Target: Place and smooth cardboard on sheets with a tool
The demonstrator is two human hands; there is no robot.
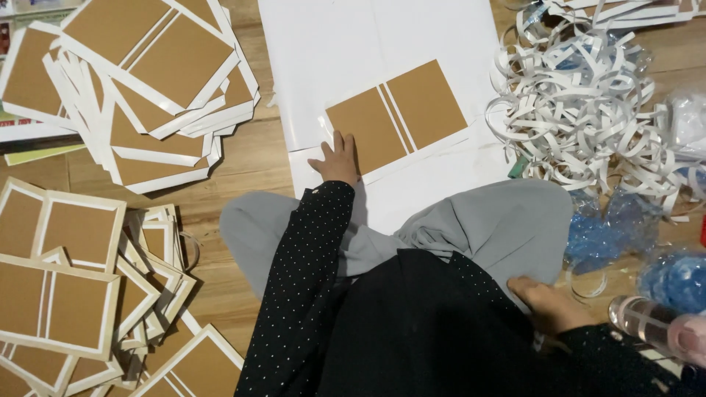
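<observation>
From my feed, the far left shows loose stacks of brown cards with white borders (147,81) on the wooden floor (250,158), with more of them (66,279) fanned out lower down. Next comes the left hand (337,158), reaching forward from a dotted black sleeve. Its fingers are spread and flat, gripping nothing, and they press on the near-left corner of a brown two-panel card (397,114). That card lies tilted on a white sheet (353,51) straight ahead. I judge the step in hand to be pinning this card in place on the sheet. Any further move calls for keeping that corner from sliding, since the card looks light and slick. Further right, the right hand (548,301) rests on the grey cloth (500,220) over the knee, fingers lying loose and holding nothing. Beyond it lie a heap of curled white strips (581,95), crumpled blue plastic (603,235) and a clear bottle (654,323).
</observation>
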